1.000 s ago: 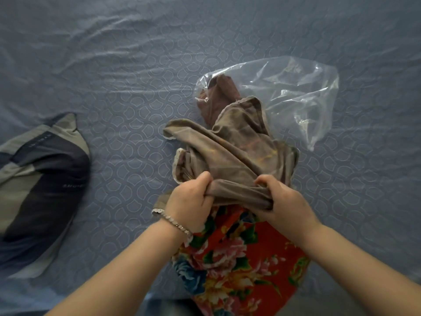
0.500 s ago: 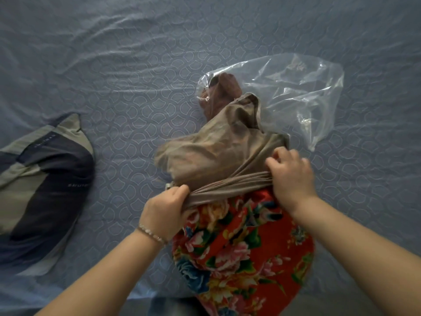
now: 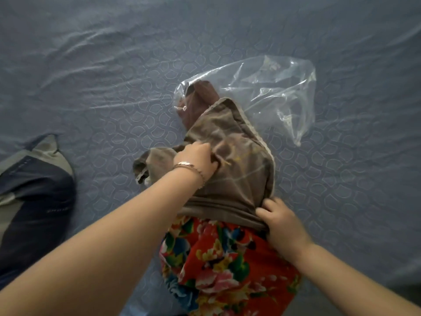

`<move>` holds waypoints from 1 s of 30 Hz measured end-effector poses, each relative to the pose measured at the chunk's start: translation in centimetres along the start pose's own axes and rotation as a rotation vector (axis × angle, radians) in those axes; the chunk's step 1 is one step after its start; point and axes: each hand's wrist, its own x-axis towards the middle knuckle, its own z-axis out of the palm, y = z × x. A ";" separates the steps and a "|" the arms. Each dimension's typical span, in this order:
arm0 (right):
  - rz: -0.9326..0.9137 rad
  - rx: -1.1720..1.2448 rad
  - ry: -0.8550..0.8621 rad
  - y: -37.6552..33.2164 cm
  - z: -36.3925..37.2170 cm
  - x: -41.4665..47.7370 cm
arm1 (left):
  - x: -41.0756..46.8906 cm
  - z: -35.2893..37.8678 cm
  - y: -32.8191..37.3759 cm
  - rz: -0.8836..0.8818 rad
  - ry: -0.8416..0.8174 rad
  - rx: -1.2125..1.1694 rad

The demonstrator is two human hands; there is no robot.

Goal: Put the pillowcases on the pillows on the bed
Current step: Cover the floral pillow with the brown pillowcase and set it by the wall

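Brown pillowcase [image 3: 239, 176], partly over floral pillow [image 3: 227, 265] (red ground): left hand [image 3: 196, 160] grips its cloth, right hand [image 3: 282, 224] clutches hem.

**A bedroom at home**

Looks like a bedroom in a home, seen from close above. Shows a bed [image 3: 227, 30] filling the view from edge to edge, spread with a blue-grey sheet [image 3: 114, 124] stitched in a scallop pattern and creased in long folds. Carries a pillow [image 3: 227, 265] in a red floral cover near the bottom, its far end inside a brown pillowcase [image 3: 239, 174]. Has a second pillow [image 3: 34, 197], striped navy and grey, at the left edge, well apart from the first. Also has a clear plastic bag [image 3: 273, 87] crumpled on the sheet (thin, glossy, see-through), with darker brown cloth [image 3: 198, 96] in its mouth, touching the brown pillowcase.
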 end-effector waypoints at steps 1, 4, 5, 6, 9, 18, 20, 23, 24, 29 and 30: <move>0.011 0.021 0.001 -0.2 -0.1 -0.2 | 1.1 0.8 0.6 -0.001 -0.098 0.049; 0.064 0.061 0.030 0.0 0.0 -0.2 | 2.8 2.1 1.0 -0.013 -0.138 0.218; 0.087 0.080 0.033 0.1 0.2 -0.2 | 2.9 2.3 1.1 0.015 -0.117 0.266; 0.134 0.117 0.037 0.0 0.4 -0.2 | 2.6 2.3 1.1 0.048 -0.090 0.298; 0.444 0.291 0.096 0.9 0.9 0.9 | 0.9 1.7 0.0 0.104 0.046 0.207; 0.423 0.009 0.063 5.9 0.4 6.7 | -5.0 -0.6 -4.1 0.112 0.509 -0.288; 0.290 0.067 0.028 6.1 -0.6 4.4 | -4.3 -2.0 -5.4 -0.017 0.525 -0.386; 0.269 0.253 -0.009 4.1 -0.5 -1.3 | -1.1 -2.9 -6.1 -0.209 0.507 -0.401; 0.284 0.308 0.021 3.4 -0.2 -2.5 | 0.2 -2.8 -5.5 -0.232 0.472 -0.397; 0.858 0.372 -0.122 3.7 1.9 -2.4 | 2.3 0.2 -2.4 -0.189 0.249 -0.503; 1.024 0.366 -0.125 3.9 1.8 -1.9 | 1.4 0.8 -2.5 -0.130 0.202 -0.511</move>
